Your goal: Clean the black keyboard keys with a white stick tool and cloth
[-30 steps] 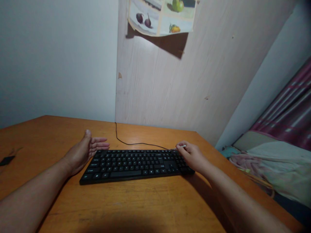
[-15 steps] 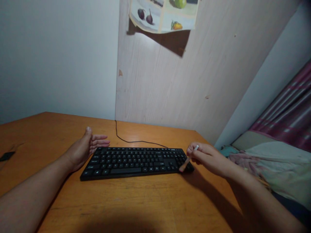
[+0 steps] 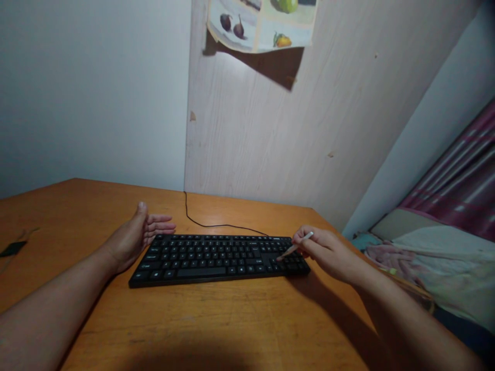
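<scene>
A black keyboard (image 3: 209, 260) lies on the wooden table, its long side facing me. At its right end, my right hand (image 3: 315, 247) pinches a small brush (image 3: 294, 249) with a pale handle. The brush slants down to the left, and its bristles are at the keys near the arrow cluster. My left hand (image 3: 135, 237) rests at the keyboard's left edge, thumb up and fingers stretched out behind the far left corner. Nothing is held in it.
A thin black cable (image 3: 216, 225) runs from the keyboard's back to the wall. On the wooden table (image 3: 185, 330), a small dark object (image 3: 13, 249) lies far left. Painted fruit pictures (image 3: 263, 26) hang on the wall. Bedding (image 3: 433, 257) is at the right.
My right hand has shifted slightly left. The brush tip has moved left and away from me, from the keyboard's near right edge to the arrow keys. My left hand stays put.
</scene>
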`<state>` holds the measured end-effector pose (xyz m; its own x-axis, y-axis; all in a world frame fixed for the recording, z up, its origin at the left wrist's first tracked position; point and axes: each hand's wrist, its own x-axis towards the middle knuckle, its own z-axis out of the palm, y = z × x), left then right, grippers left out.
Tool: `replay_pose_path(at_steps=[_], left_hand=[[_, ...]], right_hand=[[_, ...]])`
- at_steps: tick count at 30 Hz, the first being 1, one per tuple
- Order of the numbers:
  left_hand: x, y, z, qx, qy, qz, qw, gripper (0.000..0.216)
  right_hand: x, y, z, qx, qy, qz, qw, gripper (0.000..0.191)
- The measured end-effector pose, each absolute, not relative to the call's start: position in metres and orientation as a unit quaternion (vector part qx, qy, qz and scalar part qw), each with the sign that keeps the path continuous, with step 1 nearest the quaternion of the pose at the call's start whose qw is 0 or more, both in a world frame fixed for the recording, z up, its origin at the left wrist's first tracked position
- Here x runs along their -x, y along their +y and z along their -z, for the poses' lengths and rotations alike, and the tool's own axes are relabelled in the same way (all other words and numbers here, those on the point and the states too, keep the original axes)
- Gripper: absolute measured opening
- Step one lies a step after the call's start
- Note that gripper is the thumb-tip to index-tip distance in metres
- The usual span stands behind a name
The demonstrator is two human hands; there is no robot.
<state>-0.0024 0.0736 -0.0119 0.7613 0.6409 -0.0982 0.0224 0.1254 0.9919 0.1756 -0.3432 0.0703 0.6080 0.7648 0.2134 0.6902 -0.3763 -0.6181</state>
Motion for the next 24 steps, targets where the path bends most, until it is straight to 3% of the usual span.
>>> replay_pose_path(at_steps=[5, 11, 14, 20, 24], left_hand=[[0.002, 0.074, 0.012, -0.626, 0.263, -0.22, 0.7, 0.089], [0.001, 0.077, 0.015, -0.625, 0.259, -0.22, 0.702, 0.089], [0.002, 0.077, 0.015, -0.626, 0.255, -0.22, 0.703, 0.088], [0.002, 0.077, 0.014, -0.622, 0.256, -0.221, 0.706, 0.087], [0.002, 0.076, 0.015, -0.622, 0.259, -0.221, 0.705, 0.086]], right_hand=[[-0.172, -0.341, -0.069, 0.821, -0.465, -0.096, 0.318, 0.028], [-0.169, -0.335, -0.068, 0.824, -0.451, -0.037, 0.341, 0.03], [-0.168, -0.336, -0.068, 0.813, -0.475, -0.09, 0.325, 0.028], [-0.167, -0.335, -0.068, 0.808, -0.455, -0.067, 0.369, 0.025], [-0.164, -0.332, -0.067, 0.81, -0.479, -0.077, 0.33, 0.026]])
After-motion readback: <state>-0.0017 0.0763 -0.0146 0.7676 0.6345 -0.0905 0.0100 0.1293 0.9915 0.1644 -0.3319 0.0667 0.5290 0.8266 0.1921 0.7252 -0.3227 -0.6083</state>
